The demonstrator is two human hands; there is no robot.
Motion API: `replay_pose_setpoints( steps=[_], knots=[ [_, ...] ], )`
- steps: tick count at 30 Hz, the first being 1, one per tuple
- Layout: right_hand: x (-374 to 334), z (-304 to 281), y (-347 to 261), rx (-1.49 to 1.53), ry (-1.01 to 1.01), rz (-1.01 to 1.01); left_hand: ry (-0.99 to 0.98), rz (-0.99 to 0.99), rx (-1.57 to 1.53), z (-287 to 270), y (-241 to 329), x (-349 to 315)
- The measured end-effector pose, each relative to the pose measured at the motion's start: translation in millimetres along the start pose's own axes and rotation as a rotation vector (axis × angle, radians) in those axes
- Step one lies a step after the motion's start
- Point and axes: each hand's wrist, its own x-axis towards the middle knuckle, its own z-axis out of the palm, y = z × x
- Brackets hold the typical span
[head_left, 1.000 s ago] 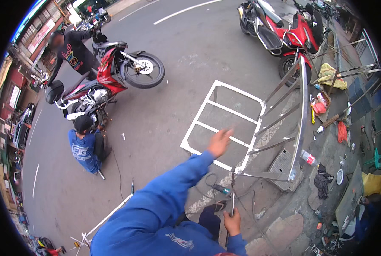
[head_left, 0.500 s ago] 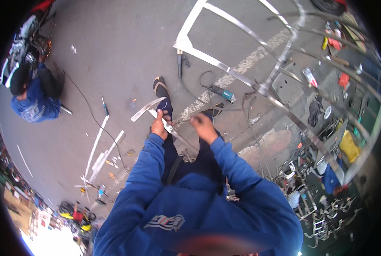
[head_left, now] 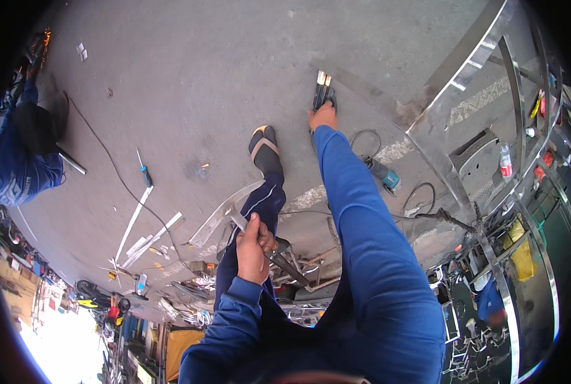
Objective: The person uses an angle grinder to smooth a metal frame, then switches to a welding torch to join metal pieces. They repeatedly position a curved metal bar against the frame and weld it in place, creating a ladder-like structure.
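My left hand (head_left: pixel 254 249) is closed around the tube of a T-shaped metal piece, whose curved flat plate (head_left: pixel 218 214) points up and left beside my left leg. The tube's lower end (head_left: pixel 292 270) reaches between my legs. My right arm is stretched far forward, and my right hand (head_left: pixel 324 116) grips a black-handled welding clamp (head_left: pixel 322 89) with copper-coloured jaws. These jaws are beside the blurred near corner of a large welded metal frame (head_left: pixel 448 166); I cannot tell whether they touch it.
A teal angle grinder (head_left: pixel 386 176) and cables lie right of my arm. Left on the ground are a blue-handled screwdriver (head_left: pixel 146 176) and metal strips (head_left: pixel 151 240). A co-worker in blue (head_left: pixel 26 153) crouches at far left near sparks. A bottle (head_left: pixel 505 160) stands inside the frame.
My right hand has gone from beside the metal piece out to the welding clamp and taken hold of it. My left hand, still holding the piece, is lower in view. My view has shifted.
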Motion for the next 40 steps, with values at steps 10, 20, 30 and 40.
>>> replay_pose_setpoints(
  steps=[10,20,30,40],
  knots=[
    [-162,-51,104,0.728,-0.315,0.221,-0.119,0.005,-0.186,-11,-53,3],
    [-444,-408,177,0.567,-0.307,-0.403,-0.191,0.338,-0.268,-6,-60,-105],
    [-649,-561,340,0.836,0.436,-0.476,-0.481,0.668,0.120,158,-25,-268],
    [-704,-611,338,1.530,0.418,-0.292,-0.865,1.576,1.371,460,-71,-517]
  ],
)
